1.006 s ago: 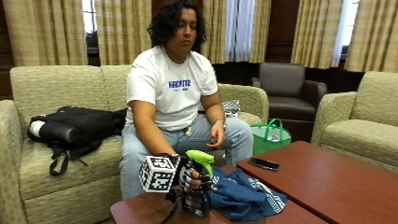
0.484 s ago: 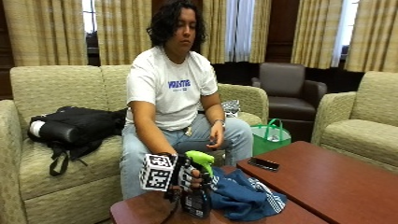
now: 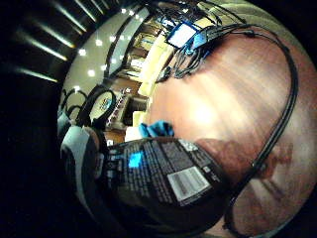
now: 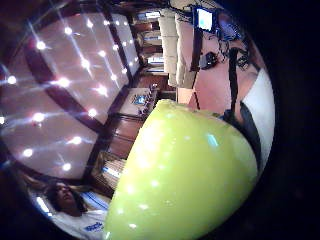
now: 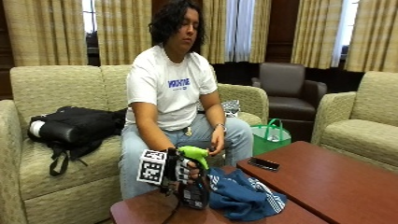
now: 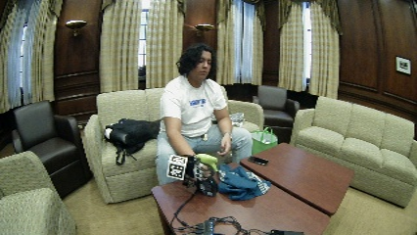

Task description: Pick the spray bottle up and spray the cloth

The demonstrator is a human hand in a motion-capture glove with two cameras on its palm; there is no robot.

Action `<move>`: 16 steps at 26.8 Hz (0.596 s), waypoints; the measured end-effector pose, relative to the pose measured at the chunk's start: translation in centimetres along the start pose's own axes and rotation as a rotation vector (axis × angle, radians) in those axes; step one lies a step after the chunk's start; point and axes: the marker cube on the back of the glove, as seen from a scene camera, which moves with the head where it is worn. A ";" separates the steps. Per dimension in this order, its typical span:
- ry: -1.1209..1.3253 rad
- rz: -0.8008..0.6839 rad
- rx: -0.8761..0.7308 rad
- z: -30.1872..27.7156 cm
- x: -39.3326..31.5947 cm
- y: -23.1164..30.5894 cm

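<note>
I am holding the spray bottle [image 5: 194, 189] in my gloved right hand [image 5: 180, 170]; my fingers are curling round its neck, just under the green spray head [image 5: 194, 153], so my grip is closing on the bottle; the dark bottom of the bottle is sitting on or just over the tabletop [image 5: 144, 212], and I cannot tell which. In the little finger side palm view the bottle's dark label [image 3: 163, 176] is filling the space right by my palm, with the red-brown tabletop [image 3: 233, 99] spreading out past it; in the thumb side palm view the green spray head [image 4: 185, 175] is right up close.

To do this step well, I am thinking I should turn the nozzle so it is pointing at the blue cloth [image 5: 245, 196]; the cloth is lying in a bunched heap on the tabletop just beside the bottle, on the side away from my arm; I should keep the bottle upright and squeeze the trigger with one finger while the others are holding on.

My right arm is reaching down and forward from the sofa [image 5: 56, 140], with the back of my hand turning outward; my bare hand [image 5: 217, 142] is hanging near my knee, touching nothing of the task. Farther off a phone [image 5: 264, 164] is lying on the second table.
</note>
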 end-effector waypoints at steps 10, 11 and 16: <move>0.080 -0.197 -0.059 -5.2 -8.7 0.5; 0.100 -0.176 -0.065 -5.7 -9.7 0.2; 0.262 -0.182 -0.141 -6.3 -14.5 -2.0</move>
